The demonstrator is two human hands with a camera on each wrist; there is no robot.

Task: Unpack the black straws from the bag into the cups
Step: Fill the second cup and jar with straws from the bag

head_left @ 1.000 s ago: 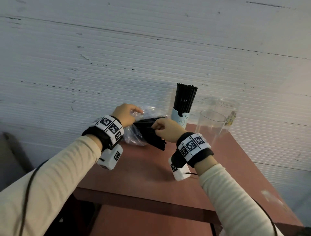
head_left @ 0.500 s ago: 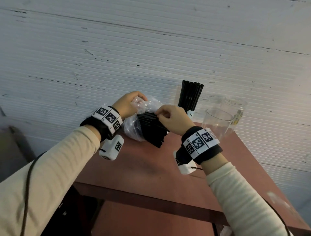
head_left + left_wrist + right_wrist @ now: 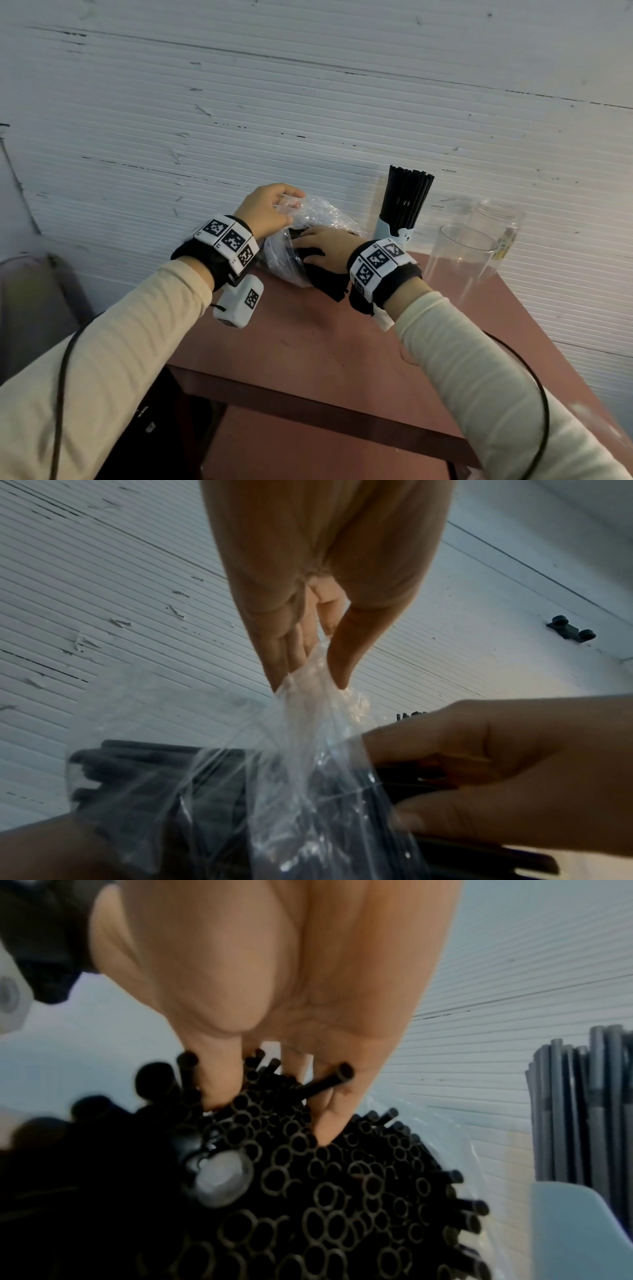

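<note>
A clear plastic bag (image 3: 318, 219) of black straws (image 3: 330, 286) lies on the red-brown table (image 3: 342, 342) by the wall. My left hand (image 3: 289, 209) pinches the bag's upper edge (image 3: 308, 685) between thumb and fingers and holds it up. My right hand (image 3: 303, 251) reaches into the bag's mouth, thumb and fingers dug in among the straw ends (image 3: 342, 1177) and curled round a bunch of them. A pale blue cup (image 3: 394, 236) behind it stands full of upright black straws (image 3: 407, 198). To its right are two clear cups (image 3: 462, 263), (image 3: 500, 219), both without straws.
The table stands against a white ribbed wall (image 3: 308, 102). Its front edge (image 3: 308, 404) is near me, with bare tabletop between the bag and that edge. A grey shape (image 3: 30, 301) sits at the far left beside the table.
My right hand has dropped from pinching at the top of the straws to reaching into the bag around them. My left hand stays on the bag's upper edge.
</note>
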